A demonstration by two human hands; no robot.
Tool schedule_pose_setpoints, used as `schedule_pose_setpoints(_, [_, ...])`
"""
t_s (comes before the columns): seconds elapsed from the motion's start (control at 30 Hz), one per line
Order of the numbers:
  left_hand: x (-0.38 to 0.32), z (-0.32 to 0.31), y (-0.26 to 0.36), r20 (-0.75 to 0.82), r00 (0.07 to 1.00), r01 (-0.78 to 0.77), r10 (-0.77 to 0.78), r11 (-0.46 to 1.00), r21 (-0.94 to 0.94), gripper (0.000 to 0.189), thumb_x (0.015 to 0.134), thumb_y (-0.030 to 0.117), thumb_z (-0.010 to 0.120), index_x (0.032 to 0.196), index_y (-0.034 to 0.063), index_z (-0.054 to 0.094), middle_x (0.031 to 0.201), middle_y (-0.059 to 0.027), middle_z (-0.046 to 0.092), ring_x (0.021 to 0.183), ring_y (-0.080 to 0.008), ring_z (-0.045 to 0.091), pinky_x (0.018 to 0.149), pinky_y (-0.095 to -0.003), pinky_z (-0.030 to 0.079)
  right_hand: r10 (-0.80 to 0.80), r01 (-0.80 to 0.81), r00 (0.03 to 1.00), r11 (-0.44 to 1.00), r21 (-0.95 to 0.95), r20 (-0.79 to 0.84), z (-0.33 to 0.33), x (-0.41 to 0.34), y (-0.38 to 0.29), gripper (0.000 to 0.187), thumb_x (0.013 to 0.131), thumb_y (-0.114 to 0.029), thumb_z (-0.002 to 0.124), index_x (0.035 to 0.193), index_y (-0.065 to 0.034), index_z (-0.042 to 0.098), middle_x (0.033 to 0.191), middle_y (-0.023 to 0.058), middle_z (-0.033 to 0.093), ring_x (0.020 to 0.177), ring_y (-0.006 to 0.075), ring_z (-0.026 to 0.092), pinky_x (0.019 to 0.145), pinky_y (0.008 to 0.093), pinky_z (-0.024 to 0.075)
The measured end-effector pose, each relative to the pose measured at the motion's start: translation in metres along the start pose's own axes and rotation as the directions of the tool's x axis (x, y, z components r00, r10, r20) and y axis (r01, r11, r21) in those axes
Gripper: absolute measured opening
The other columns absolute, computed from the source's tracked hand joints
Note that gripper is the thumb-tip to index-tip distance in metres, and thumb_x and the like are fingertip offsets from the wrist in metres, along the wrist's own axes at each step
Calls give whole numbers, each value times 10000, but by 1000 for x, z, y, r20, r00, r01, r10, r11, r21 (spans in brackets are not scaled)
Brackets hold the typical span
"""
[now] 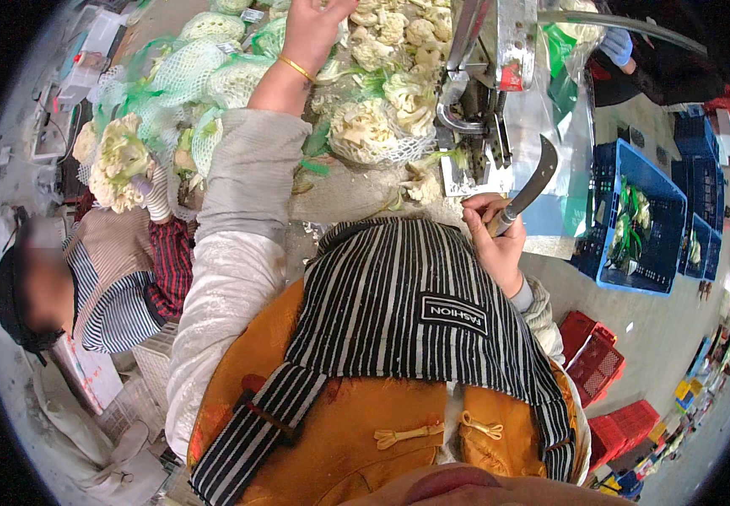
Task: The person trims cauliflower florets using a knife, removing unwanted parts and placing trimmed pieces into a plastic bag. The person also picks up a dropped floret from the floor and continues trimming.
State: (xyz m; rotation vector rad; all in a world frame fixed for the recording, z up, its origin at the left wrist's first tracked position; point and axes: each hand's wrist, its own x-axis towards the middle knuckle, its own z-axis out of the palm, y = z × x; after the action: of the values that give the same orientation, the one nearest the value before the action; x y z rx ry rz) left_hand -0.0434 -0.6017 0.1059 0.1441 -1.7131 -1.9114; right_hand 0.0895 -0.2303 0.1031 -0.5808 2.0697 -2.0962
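At the top edge my left hand reaches forward over the table; its fingertips are partly cut off, so any hold is hidden. My right hand grips the handle of a curved knife, its blade pointing up and outward. Between the hands, a cauliflower in white foam netting lies on the worktop, with loose cauliflower florets beyond it. Left of my forearm lie several netted cauliflowers. A metal device stands just beyond my right hand, with cauliflower scraps beside its base.
At the left a co-worker's gloved hand holds a cauliflower. Another person's gloved hand is at upper right, near clear plastic film. A blue crate with leafy trimmings stands on the right; red crates are on the floor lower right.
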Motion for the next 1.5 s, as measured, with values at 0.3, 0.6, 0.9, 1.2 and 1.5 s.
schedule_pose_setpoints(0.3, [-137,2,-53,224,882,-43,-414,404,914,607,812,345,750,1284,16,557,1327,-232,541,1237,-356,509,1051,-425,399,133,-132,989,991,-17,65,1,2,2,189,842,39,697,826,-26,521,876,55,664,775,85,580,685,245,469])
schedule_pose_setpoints(0.6, [-174,-61,-79,-347,863,336,-366,931,-144,285,983,213,562,1089,-51,547,1081,-141,643,816,-192,640,696,-320,551,123,-125,967,992,-6,223,10,12,4,202,839,16,709,834,-28,512,874,56,674,792,100,605,700,262,488])
schedule_pose_setpoints(0.9, [-172,-22,-24,-12,981,125,-192,593,795,561,785,320,737,1172,-27,526,1108,-256,555,1125,-401,496,943,-476,429,161,-158,948,987,-31,274,18,20,6,178,842,4,709,834,-27,534,844,38,668,765,89,582,705,258,480])
schedule_pose_setpoints(1.2, [-186,-11,-77,-151,944,261,-293,384,886,819,736,320,777,1329,-52,353,1252,-257,433,1234,-405,354,1067,-457,323,186,-106,892,972,-211,413,20,28,13,210,811,-19,733,990,-20,623,820,10,641,735,82,561,691,248,474])
schedule_pose_setpoints(1.5, [-279,-34,-101,-548,768,517,-332,826,225,720,861,237,729,1389,-29,317,1259,-238,471,1131,-322,506,965,-428,422,-190,508,741,786,-352,643,75,75,114,308,741,-38,736,1020,0,612,1147,168,632,1027,373,598,885,421,496])
